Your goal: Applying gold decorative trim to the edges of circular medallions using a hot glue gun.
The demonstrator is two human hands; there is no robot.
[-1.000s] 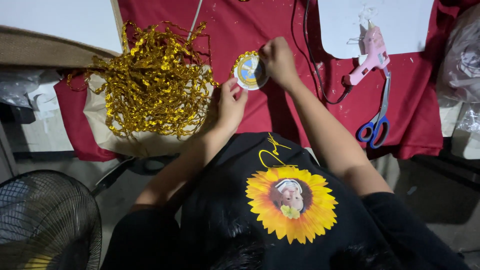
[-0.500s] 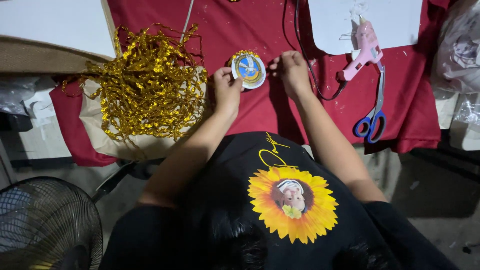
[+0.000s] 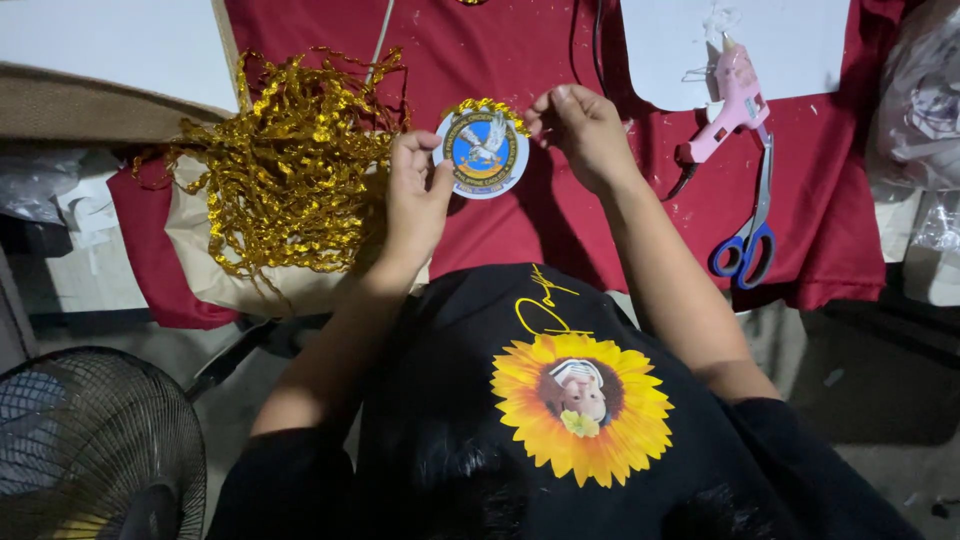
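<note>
Over the red cloth (image 3: 560,230) that covers the surface, both hands hold a round blue-and-white badge (image 3: 482,153) up between them. The left hand (image 3: 415,195) pinches its left edge, thumb on the printed face and the other fingers closed behind it. The right hand (image 3: 585,128) has its fingertips closed on a short run of gold ruffled ribbon (image 3: 487,105) that lies along the badge's upper rim.

By the look of it, the step in hand is trimming the badge's rim with ribbon, and only the top arc is covered. Going further would call for turning the badge in the left fingers while the right hand presses the ribbon along the bare rim, probably with glue.

Left of the badge, a loose heap of gold ribbon (image 3: 285,160) sits on a tan bag (image 3: 215,275). Right of the badge lie a pink glue gun (image 3: 728,108) and blue-handled scissors (image 3: 748,230), well apart from the hands.

Whether the ribbon is already stuck down cannot be told. The badge's back is hidden, and the white sheet (image 3: 750,45) beyond the glue gun is cut off at the top edge.
</note>
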